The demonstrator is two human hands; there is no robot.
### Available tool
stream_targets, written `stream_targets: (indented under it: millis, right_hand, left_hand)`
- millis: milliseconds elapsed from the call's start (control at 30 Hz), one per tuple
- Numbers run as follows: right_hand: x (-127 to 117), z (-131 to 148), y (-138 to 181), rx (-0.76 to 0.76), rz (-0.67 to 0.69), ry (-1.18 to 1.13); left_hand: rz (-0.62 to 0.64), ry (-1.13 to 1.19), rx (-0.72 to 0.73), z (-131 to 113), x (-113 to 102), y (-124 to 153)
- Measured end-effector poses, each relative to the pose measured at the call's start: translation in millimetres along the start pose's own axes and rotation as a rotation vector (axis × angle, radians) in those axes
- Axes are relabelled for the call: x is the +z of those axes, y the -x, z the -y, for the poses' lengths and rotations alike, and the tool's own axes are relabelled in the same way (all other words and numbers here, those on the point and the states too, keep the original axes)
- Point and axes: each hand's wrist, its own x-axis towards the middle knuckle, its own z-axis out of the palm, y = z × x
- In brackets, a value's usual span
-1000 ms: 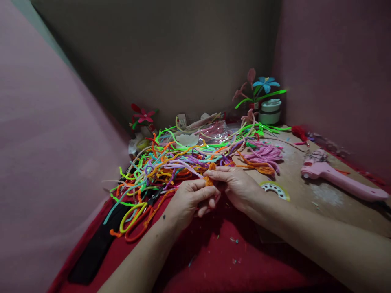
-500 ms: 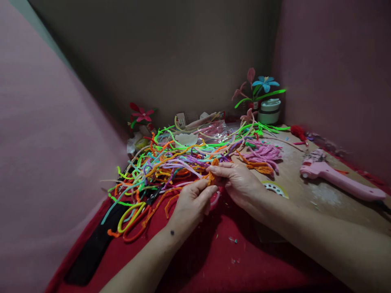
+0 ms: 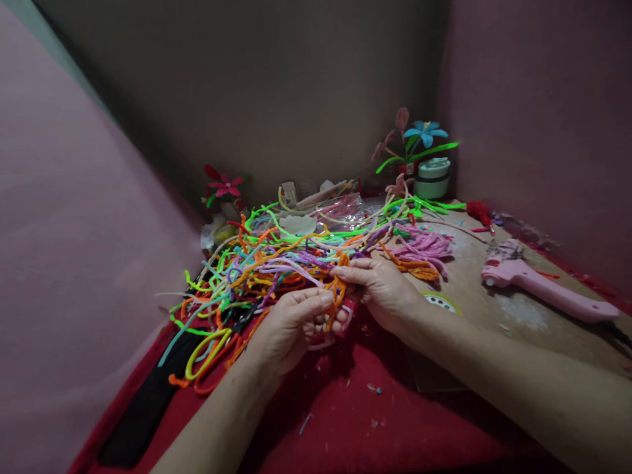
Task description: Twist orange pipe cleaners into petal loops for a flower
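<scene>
Between my two hands is an orange pipe cleaner (image 3: 338, 289), bent into a narrow looped shape. My right hand (image 3: 382, 289) pinches its upper end with thumb and forefinger. Lower down, my left hand (image 3: 299, 322) has its thumb and fingers closed on the other part. Just behind the hands lies a tangled heap of many-coloured pipe cleaners (image 3: 291, 253). Scissors with yellow and red handles (image 3: 212, 359) rest beside my left forearm. A pink ring-shaped piece (image 3: 348, 319) shows partly behind my fingers.
A pink glue gun (image 3: 548, 286) lies on a brown board (image 3: 528, 342) at the right. Pink pipe cleaners (image 3: 424, 247) are bundled nearby. At the back stand a blue flower (image 3: 425, 133), a lidded pale green container (image 3: 432, 179) and a red flower (image 3: 227, 185). Red cloth (image 3: 345, 421) covers the table.
My left hand has shifted left and lower, its fingers opening out somewhat so more of the orange pipe cleaner shows. My right hand keeps its pinch. The view has shifted slightly.
</scene>
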Motion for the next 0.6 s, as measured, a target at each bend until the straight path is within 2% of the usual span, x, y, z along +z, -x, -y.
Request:
stream_targets:
  millis: [100,200,300,433,600]
  right_hand:
    - [0.6,-1.3,1.8,0.022,0.049,-0.018]
    - [0.0,-2.8,1.7,0.029,0.063,-0.024]
    - [-0.1,-4.0,1.3,0.035,0.053,-0.042]
    - [0.2,-5.7,1.0,0.047,0.030,-0.026]
    - [1.6,-5.7,2.1,0.048,-0.007,-0.005]
  left_hand:
    - [0.047,-0.020,-0.020,1.0,-1.4,-0.9]
    - [0.032,-0.096,0.047,0.7,-3.2,-0.5]
    - [0.049,-0.137,0.092,0.2,-3.8,0.0]
    - [0.120,-0.095,0.050,3.0,-2.6,-1.1]
    - [0.148,-0.092,0.050,9.7,-1.2,-4.6]
